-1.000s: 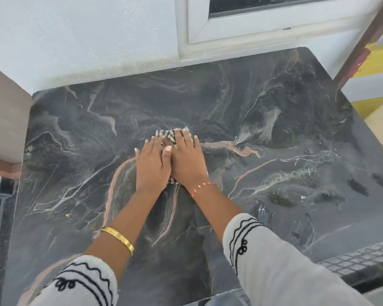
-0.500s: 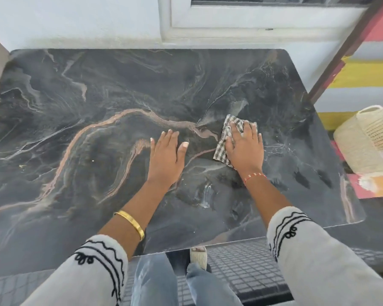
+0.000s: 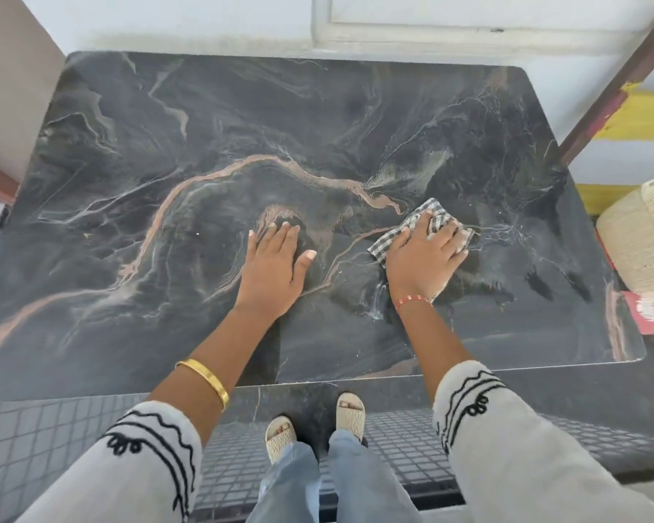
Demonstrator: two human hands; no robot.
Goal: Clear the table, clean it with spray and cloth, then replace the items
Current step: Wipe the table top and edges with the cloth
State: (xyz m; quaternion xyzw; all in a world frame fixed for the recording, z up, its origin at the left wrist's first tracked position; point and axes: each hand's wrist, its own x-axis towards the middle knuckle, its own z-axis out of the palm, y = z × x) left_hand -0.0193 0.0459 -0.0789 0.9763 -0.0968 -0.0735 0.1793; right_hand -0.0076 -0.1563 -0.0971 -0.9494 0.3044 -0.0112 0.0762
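A dark marble-patterned table (image 3: 167, 145) with pinkish veins fills the view, with nothing standing on it. My right hand (image 3: 425, 254) lies flat on a checked grey-and-white cloth (image 3: 408, 224) at the table's right-centre, pressing it down with straight fingers; most of the cloth is hidden under the palm. My left hand (image 3: 272, 264) rests flat on the bare tabletop at the centre, fingers straight and together. Wet streaks show on the surface near the cloth.
A woven cream basket (image 3: 642, 235) sits on the floor off the table's right edge. A white wall and window frame (image 3: 469, 20) stand behind the table. A brown-red post (image 3: 616, 84) leans at the right. My feet are on dark tiled floor (image 3: 53, 428).
My right hand slid the cloth from the table's middle out to the right, away from my left hand. The left hand stayed flat near the centre. The view pulled back and shows the front edge.
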